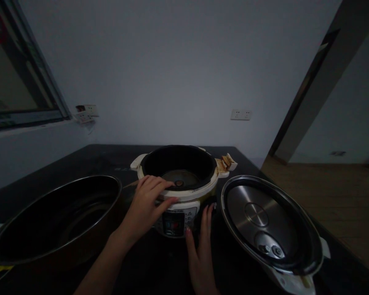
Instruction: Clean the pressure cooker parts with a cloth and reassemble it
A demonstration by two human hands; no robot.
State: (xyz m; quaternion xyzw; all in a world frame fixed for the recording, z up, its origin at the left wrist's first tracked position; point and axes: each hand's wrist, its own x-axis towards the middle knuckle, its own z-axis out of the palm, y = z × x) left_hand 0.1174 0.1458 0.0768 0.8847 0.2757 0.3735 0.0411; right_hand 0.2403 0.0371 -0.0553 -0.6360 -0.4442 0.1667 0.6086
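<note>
An electric pressure cooker [174, 205] with a white rim and a front control panel stands on the dark table, its lid off and its dark inside showing. My left hand [150, 196] grips the near left rim, fingers over the edge and thumb on the outside below it. My right hand [202, 254] is at the cooker's front right, fingers stretched out and apart. Its thumb lies by the panel's lower right corner, and its fingertips rest against or close to the lower side. To the right, the cooker's lid [249, 213] lies with its metal underside up.
A large dark pan [89, 235] stands on the left of the black table [101, 157]. The cooker's stained hinge bracket [226, 163] sticks out on its right. Behind is a wall with sockets [241, 114]; a window [18, 82] is at the left.
</note>
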